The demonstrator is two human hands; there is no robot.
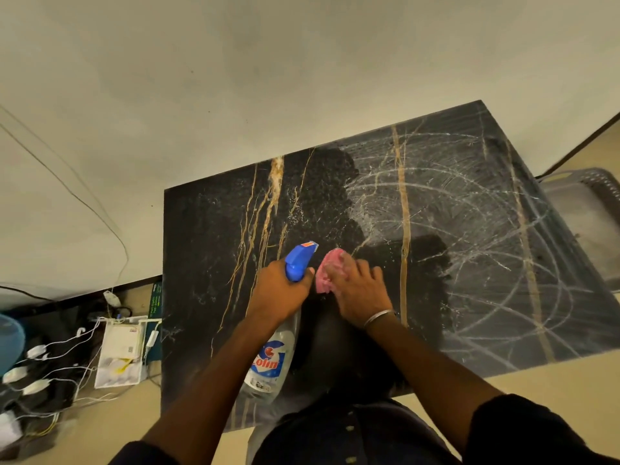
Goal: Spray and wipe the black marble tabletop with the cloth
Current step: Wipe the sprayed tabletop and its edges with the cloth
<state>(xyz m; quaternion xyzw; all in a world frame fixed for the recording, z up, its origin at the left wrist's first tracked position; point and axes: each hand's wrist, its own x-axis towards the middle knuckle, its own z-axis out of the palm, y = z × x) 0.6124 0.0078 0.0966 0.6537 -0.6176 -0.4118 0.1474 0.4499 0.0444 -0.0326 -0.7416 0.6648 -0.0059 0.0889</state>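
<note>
The black marble tabletop (pixel 208 236) with gold veins fills the middle of the view. Its right half carries white foamy wipe streaks (pixel 469 203); the left half looks dry with a few droplets. My left hand (pixel 278 293) grips a clear spray bottle (pixel 271 360) by its neck, the blue trigger head (pixel 298 260) pointing away from me over the table. My right hand (pixel 359 290) presses a pink cloth (pixel 327 273) flat on the marble just right of the nozzle. A metal bangle sits on that wrist.
The table stands against a pale wall (pixel 268 78). On the floor at left lie a white box (pixel 119 357), tangled cables and adapters (pixel 37 364). A grey perforated plastic crate (pixel 590 203) sits beyond the table's right edge.
</note>
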